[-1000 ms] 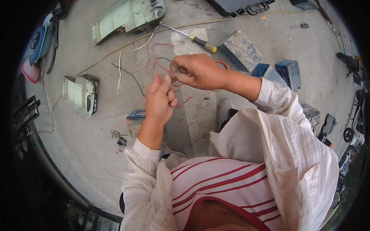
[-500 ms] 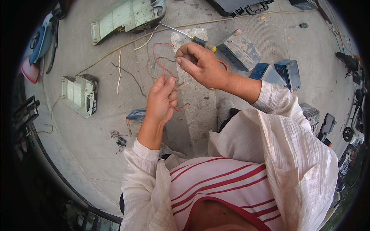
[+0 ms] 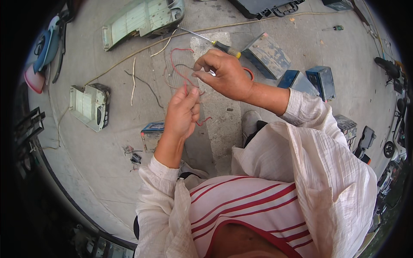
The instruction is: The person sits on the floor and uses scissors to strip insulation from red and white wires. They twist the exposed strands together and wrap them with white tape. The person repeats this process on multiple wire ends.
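My left hand [image 3: 183, 112] pinches a thin red wire [image 3: 186, 81] between thumb and fingers, its end rising from the grip. Just above and right of it, my right hand [image 3: 224, 77] hovers with fingers curled and thumb and index tip slightly apart; I see nothing held in it. Behind the hands, more red and dark wires [image 3: 184, 64] lie loosely on the concrete, near a long screwdriver [image 3: 226, 48] with a yellow-and-black handle. Loose pale [image 3: 134, 81] and dark [image 3: 150, 90] wire pieces lie to the left.
Boxy batteries stand at right [image 3: 266, 56], [image 3: 320, 84] and lower left [image 3: 152, 140]. Pale plastic housings [image 3: 142, 21] lie upper left, a smaller one [image 3: 89, 107] left. A black case [image 3: 266, 8] is at top, a small screwdriver [image 3: 333, 28] right, a cord [image 3: 116, 64] crosses the floor.
My right hand has drawn up, away from my left hand, since a second ago, then dipped slightly. My left hand, still pinching red wire, has shifted a little to the right.
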`<state>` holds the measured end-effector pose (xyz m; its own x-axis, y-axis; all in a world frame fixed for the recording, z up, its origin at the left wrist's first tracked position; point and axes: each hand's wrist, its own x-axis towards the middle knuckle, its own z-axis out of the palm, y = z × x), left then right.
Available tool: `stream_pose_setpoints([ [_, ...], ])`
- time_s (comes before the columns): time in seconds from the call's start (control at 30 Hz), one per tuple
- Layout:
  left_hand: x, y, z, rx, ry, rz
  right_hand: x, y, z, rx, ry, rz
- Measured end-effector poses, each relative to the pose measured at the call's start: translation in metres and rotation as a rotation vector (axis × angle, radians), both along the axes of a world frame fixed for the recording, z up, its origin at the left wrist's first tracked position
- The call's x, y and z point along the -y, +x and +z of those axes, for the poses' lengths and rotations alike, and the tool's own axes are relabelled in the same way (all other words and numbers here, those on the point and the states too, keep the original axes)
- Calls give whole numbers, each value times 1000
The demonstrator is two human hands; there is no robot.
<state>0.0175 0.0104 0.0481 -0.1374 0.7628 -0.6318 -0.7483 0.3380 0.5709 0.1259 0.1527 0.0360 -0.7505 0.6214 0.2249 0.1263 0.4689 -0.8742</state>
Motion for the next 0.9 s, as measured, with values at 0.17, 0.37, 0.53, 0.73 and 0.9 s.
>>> stream_pose_setpoints([
  [0.17,0,4,1,9,-3,-30,-2,3,0,-4,-31,46],
  [0.37,2,5,2,-28,-68,-92,-30,4,-13,56,99,-129],
  [0.53,12,-4,-18,-36,-151,59,-131,23,-32,57,335,-505],
  [0.73,13,-20,-29,-203,-138,267,-147,50,30,152,952,-618],
  [0.9,1,-15,-13,-187,-50,176,-37,12,22,273,236,327],
])
